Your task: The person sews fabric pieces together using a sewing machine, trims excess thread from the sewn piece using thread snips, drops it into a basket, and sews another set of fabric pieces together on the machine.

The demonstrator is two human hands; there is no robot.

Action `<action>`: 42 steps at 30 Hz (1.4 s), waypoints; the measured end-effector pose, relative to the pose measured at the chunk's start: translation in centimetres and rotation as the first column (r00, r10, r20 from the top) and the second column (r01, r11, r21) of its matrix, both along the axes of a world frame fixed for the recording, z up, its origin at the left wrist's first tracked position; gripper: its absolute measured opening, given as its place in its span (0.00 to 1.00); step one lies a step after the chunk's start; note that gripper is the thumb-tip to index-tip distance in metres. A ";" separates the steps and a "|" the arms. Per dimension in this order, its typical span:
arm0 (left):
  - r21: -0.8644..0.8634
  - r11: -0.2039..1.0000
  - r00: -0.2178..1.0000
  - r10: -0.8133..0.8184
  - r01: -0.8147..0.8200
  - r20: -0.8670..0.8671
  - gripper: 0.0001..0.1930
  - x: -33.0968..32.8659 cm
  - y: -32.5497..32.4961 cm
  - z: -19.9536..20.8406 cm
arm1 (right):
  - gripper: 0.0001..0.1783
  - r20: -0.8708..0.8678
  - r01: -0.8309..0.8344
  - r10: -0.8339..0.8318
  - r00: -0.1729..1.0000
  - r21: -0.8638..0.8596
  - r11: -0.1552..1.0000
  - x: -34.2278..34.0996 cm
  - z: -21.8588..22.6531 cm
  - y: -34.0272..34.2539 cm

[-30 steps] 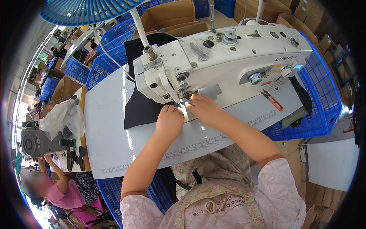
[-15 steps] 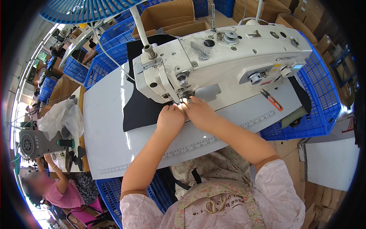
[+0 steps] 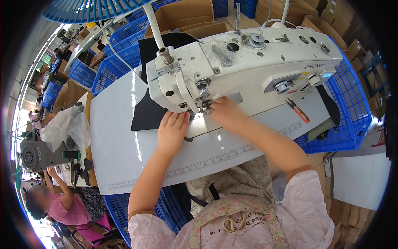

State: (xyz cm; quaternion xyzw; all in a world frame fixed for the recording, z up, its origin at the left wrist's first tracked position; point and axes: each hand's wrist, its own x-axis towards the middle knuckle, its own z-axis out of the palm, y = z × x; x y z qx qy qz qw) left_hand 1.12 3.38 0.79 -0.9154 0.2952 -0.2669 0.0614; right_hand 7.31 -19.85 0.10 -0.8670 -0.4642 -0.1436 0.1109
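Lighting: bright; long white strip lights stand far left of bare left hand. Glare: streaks cross glossy pale-grey tabletop, same side. Blur: bare right hand. Distortion: edges bow, rim black.

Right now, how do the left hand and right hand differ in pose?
The left hand lies with extended fingers on the black fabric; the right hand points leftward at the needle end of the sewing machine. The left hand looks sharp, the right hand blurred. Both are bare.
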 end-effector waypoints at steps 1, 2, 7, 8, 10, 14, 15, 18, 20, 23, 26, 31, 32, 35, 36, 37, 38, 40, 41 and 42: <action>-0.007 1.000 0.998 -0.001 0.002 0.056 0.18 -0.1 0.4 0.2 | 0.08 -0.025 0.017 -0.018 1.000 -0.035 0.999 0.8 0.2 -0.3; -0.026 0.998 0.995 -0.046 0.049 0.086 0.17 0.1 0.6 0.3 | 0.08 -0.050 0.033 -0.037 0.998 -0.070 0.997 1.5 0.3 -0.5; 0.026 0.997 0.996 -0.064 0.066 -0.060 0.12 -0.6 -0.3 1.4 | 0.09 -0.125 -0.013 0.004 0.992 -0.073 0.997 2.2 1.6 -0.6; 0.070 0.997 0.990 -0.009 0.019 -0.139 0.11 -0.8 -0.9 1.8 | 0.09 -0.220 0.028 -0.045 0.974 -0.080 0.996 2.0 2.0 -0.4; 0.087 0.996 0.985 0.011 0.004 -0.171 0.10 -1.0 -1.9 2.1 | 0.08 -0.220 0.021 -0.035 0.975 -0.062 0.998 1.8 1.3 -0.2; 0.091 0.996 0.976 0.039 -0.020 -0.216 0.10 -1.0 -2.4 1.7 | 0.05 -0.008 -0.069 0.069 0.998 -0.057 0.996 1.3 -0.1 0.1; 0.079 0.997 0.976 0.037 -0.020 -0.213 0.10 -1.1 -2.4 1.6 | 0.05 -0.009 -0.071 0.071 0.997 -0.060 0.996 1.2 -0.3 0.0; 0.072 0.997 0.983 0.027 -0.014 -0.182 0.09 -1.2 -2.1 1.2 | 0.04 0.061 -0.116 0.119 0.991 -0.044 0.992 0.5 -0.2 0.0; 0.069 0.997 0.984 0.027 -0.015 -0.176 0.09 -1.1 -2.2 0.8 | 0.05 0.080 -0.112 0.111 0.991 0.003 0.994 0.4 -0.6 0.0; 0.070 0.997 0.983 0.023 -0.011 -0.181 0.09 -1.2 -2.2 0.8 | 0.07 0.107 -0.087 0.088 0.990 -0.015 0.996 0.4 -0.8 -0.2; 0.046 0.999 0.989 -0.009 0.016 -0.144 0.08 -1.2 -2.2 0.5 | 0.07 0.104 -0.084 0.083 0.991 0.004 0.996 0.2 -1.0 -0.2; 0.024 0.999 0.994 -0.037 0.040 -0.100 0.08 -1.2 -2.4 0.3 | 0.06 0.088 -0.072 0.069 0.994 0.025 0.997 -0.2 -1.3 -0.4; 0.028 0.999 0.994 -0.041 0.044 -0.100 0.08 -1.2 -2.5 0.3 | 0.06 0.084 -0.066 0.064 0.994 0.018 0.998 -0.4 -1.3 -0.3; 0.068 0.997 0.990 -0.011 0.021 -0.137 0.08 -1.3 -2.8 0.6 | 0.06 0.032 -0.020 0.020 0.999 0.000 1.000 -1.2 -1.2 0.0; 0.105 0.994 0.985 0.025 -0.007 -0.172 0.09 -1.4 -2.9 0.7 | 0.06 0.031 -0.018 0.018 0.999 -0.001 1.000 -1.4 -1.3 0.2; 0.105 0.994 0.985 0.025 -0.007 -0.172 0.09 -1.3 -2.9 0.5 | 0.06 0.019 -0.008 0.009 1.000 -0.005 1.000 -1.5 -1.3 0.4; 0.097 0.995 0.988 0.019 -0.005 -0.152 0.09 -1.2 -2.8 0.3 | 0.06 0.008 0.001 -0.001 1.000 -0.009 1.000 -1.7 -1.3 0.6; 0.088 0.996 0.991 0.013 -0.001 -0.132 0.08 -1.1 -2.8 0.0 | 0.05 0.013 0.012 -0.012 1.000 0.003 1.000 -2.0 -1.4 1.0; 0.094 0.996 0.989 0.019 -0.006 -0.144 0.08 -1.0 -2.9 -0.1 | 0.05 0.020 0.024 -0.024 1.000 0.015 1.000 -2.1 -1.5 1.1; 0.101 0.995 0.988 0.026 -0.010 -0.155 0.07 -0.9 -3.0 -0.1 | 0.05 0.020 0.024 -0.025 0.999 0.014 1.000 -2.2 -1.8 1.4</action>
